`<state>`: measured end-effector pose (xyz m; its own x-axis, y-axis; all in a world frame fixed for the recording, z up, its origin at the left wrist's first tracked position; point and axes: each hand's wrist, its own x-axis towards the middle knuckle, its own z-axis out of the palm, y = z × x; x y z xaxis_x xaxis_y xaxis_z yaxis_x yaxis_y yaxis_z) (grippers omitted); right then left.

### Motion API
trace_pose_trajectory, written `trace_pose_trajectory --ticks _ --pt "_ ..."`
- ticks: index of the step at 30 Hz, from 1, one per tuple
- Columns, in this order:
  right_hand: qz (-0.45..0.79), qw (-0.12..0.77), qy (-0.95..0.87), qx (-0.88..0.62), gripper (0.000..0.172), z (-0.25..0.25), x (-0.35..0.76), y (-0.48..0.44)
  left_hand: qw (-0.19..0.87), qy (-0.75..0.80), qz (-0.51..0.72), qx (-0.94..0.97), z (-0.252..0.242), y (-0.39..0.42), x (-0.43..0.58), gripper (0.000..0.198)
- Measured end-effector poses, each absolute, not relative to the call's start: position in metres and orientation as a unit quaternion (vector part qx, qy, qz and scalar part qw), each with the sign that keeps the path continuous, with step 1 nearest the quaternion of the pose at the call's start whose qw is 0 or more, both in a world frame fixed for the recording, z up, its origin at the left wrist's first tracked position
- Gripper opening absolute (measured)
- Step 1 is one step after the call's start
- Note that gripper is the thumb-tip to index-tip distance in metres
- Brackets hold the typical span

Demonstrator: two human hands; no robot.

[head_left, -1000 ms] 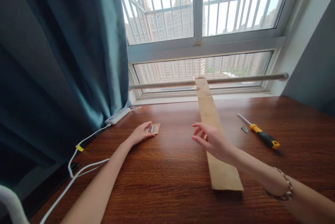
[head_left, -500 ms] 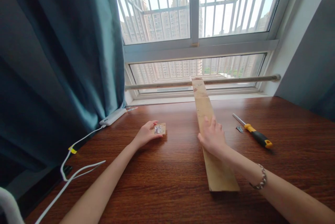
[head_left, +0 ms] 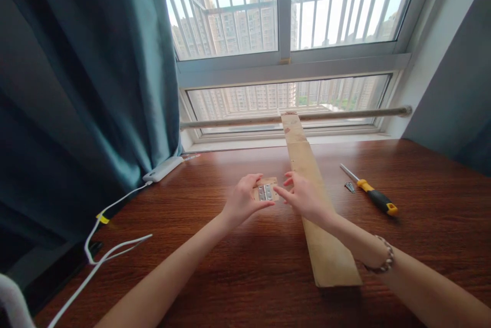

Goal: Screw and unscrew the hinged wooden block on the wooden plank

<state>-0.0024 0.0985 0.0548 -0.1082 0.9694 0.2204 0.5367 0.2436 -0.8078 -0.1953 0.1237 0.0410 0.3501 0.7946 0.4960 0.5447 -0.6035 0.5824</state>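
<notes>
My left hand [head_left: 242,196] grips a small tan wooden piece [head_left: 274,181] between thumb and fingers. On top of that piece lies a silver metal hinge [head_left: 265,192] with holes in its leaves. My right hand [head_left: 305,197] is just right of the piece, thumb and fingers apart. Its thumb tip is close to the hinge; whether it touches cannot be made out. Under my right hand runs a long tan board [head_left: 333,256], reaching from the near part of the table toward the window.
Right of the board lie a yellow-and-black screwdriver [head_left: 374,197] and several screws [head_left: 349,187] on the brown wooden table [head_left: 238,277]. A white power strip [head_left: 164,169] with a white cable [head_left: 89,236] is at left, beside a blue curtain [head_left: 153,87]. A rail [head_left: 345,114] crosses before the window.
My left hand has carried the small piece with the hinge rightward, close to the board. My right hand has come off the board's surface and moved left toward the piece.
</notes>
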Motion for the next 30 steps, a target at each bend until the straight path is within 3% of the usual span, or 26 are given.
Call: trace_pose_trajectory --ticks 4,8,11,14,16,20,27,30 --pt "0.503 0.375 -0.611 -0.482 0.039 0.057 -0.013 0.116 0.128 0.412 0.401 0.808 0.052 0.127 -0.181 0.063" --pt "0.554 0.458 -0.553 -0.421 0.035 0.066 -0.008 0.133 0.188 0.415 0.496 0.739 0.059 0.135 -0.164 0.073" --pt "0.528 0.524 -0.521 -0.418 0.042 0.074 0.0 0.147 0.37 0.396 0.609 0.579 0.059 0.142 -0.141 0.077" --pt "0.51 0.56 -0.511 -0.406 0.043 0.078 0.006 0.161 0.628 0.289 0.59 0.417 0.056 0.151 -0.116 0.048" --pt "0.511 0.569 -0.509 -0.396 0.042 0.076 0.01 0.168 0.711 0.23 0.575 0.331 0.054 0.157 -0.103 0.03" --pt "0.507 0.561 -0.521 -0.396 0.039 0.07 0.018 0.177 0.734 0.224 0.591 0.248 0.051 0.167 -0.084 0.011" --pt "0.523 0.482 -0.552 -0.436 0.028 0.07 0.031 0.18 0.698 0.312 0.611 0.207 0.053 0.173 -0.076 0.003" --pt "0.359 0.464 -0.622 -0.519 0.032 0.076 0.046 0.18 0.688 0.354 0.61 0.17 0.056 0.17 -0.082 0.007"
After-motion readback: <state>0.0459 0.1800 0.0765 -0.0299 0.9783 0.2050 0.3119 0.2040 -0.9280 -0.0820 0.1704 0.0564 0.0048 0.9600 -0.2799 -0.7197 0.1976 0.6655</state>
